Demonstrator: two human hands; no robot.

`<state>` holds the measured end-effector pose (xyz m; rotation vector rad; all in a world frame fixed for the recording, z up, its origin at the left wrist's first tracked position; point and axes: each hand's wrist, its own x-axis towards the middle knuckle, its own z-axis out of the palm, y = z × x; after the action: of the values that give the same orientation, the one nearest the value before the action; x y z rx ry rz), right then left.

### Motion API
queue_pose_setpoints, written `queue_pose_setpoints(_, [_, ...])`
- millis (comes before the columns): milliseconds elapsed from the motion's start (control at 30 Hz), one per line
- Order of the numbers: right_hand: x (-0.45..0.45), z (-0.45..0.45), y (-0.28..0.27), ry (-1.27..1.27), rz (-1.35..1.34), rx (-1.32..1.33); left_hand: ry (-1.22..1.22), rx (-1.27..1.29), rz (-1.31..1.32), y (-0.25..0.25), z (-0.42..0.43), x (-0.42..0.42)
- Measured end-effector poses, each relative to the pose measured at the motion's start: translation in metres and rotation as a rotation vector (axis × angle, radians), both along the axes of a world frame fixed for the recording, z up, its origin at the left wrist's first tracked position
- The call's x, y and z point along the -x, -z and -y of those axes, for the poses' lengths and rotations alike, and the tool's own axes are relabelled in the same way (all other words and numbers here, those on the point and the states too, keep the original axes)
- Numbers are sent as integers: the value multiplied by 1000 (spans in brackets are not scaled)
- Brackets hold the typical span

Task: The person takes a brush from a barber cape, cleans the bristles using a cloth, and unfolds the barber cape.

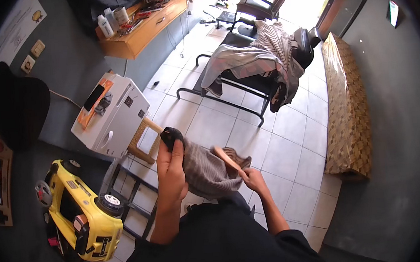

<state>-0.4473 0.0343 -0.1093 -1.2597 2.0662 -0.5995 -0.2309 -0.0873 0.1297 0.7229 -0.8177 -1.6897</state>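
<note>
My left hand (pixel 172 170) is raised in front of me, thumb and fingers closed on the black bunched end of a striped grey-brown cloth (pixel 207 168). The cloth hangs from there toward the right, loosely spread. On its right side my right hand (pixel 253 179) is closed around a tan, wooden-looking tool (pixel 228 158), possibly a brush. Its long flat part points up and left over the cloth. Motion blurs its far end, so I cannot make out the kind for certain.
Ahead stands a black barber chair (pixel 243 78) draped with striped cloths (pixel 272 45). A white cabinet (pixel 119 121) and a yellow toy car (pixel 84 212) are on the left. A wooden wall shelf (pixel 155 23) carries bottles and tools. At right leans a woven panel (pixel 346 114).
</note>
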Motion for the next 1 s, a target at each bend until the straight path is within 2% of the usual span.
queue_pose_setpoints(33, [-4,7,-27,31,85,167,-10,-18,12,1,1,2])
queue_pose_setpoints(133, [-23,16,-96,209,1054,247,-43,-12,32,2,3,8])
queue_pose_setpoints(167, [-38,14,-116,171,1220,341,-37,-1,24,2,2,9])
queue_pose_setpoints(233, [-53,9,-98,-48,1304,465,-20,12,22,11,2,12])
queue_pose_setpoints(300, [-61,9,-91,-227,1220,295,-34,33,33,12,2,13])
queue_pose_setpoints(333, [-64,8,-80,-147,1219,148,-54,45,47,9,1,14])
queue_pose_setpoints(367, [-58,6,-41,-173,988,35,-75,57,62,8,1,14])
queue_pose_setpoints(433, [-55,-11,-7,-195,65,-5,-96,34,37,8,4,12])
queue_pose_setpoints(533, [-41,-37,24,-207,-180,-266,-48,14,-34,-1,0,8])
queue_pose_setpoints(633, [-27,-39,36,-58,-250,-168,-11,5,-18,4,1,8])
queue_pose_setpoints(733, [-15,-19,16,101,103,147,-1,30,86,18,3,8])
queue_pose_setpoints(767, [-13,-11,1,158,355,161,19,41,111,15,2,10])
queue_pose_setpoints(833, [-21,2,-65,269,860,183,63,60,162,9,-3,14])
queue_pose_setpoints(933, [-41,9,-109,218,1206,361,165,110,187,10,-9,17])
queue_pose_setpoints(1000, [-51,8,-101,30,1252,350,153,161,242,7,-15,21])
